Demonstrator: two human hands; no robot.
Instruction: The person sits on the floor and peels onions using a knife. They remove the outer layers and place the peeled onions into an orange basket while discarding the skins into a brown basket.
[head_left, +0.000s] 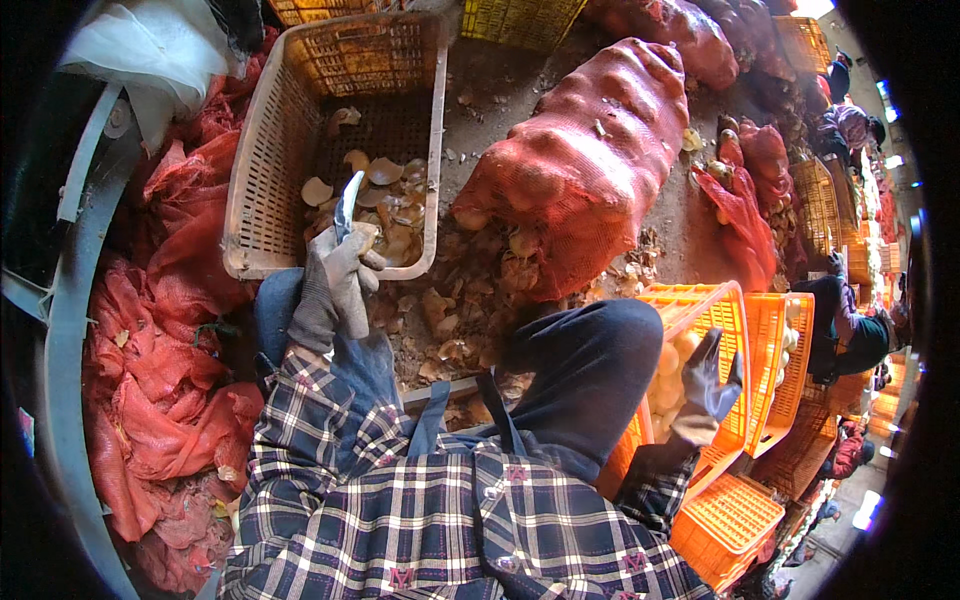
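My left hand (341, 274), in a grey work glove, grips a knife (347, 206) with its blade pointing up, over the near edge of a dirty plastic crate (433, 187). Something yellowish-brown shows at its fingertips; I cannot tell what. Onion skins and cut pieces (401, 232) lie in that crate. My right hand (709, 382), also gloved, has its fingers apart and holds nothing. It is at the side of an orange plastic crate (739, 360) of peeled onions (667, 382). A red mesh sack of onions (577, 165) lies on the ground ahead.
Crumpled red mesh sacks (165, 360) lie at the left beside a metal frame (64, 375). Loose skins (450, 330) litter the floor between my legs. More orange crates (780, 367) stand at the right, and a person (847, 322) sits beyond them. Fuller sacks lie at the upper right.
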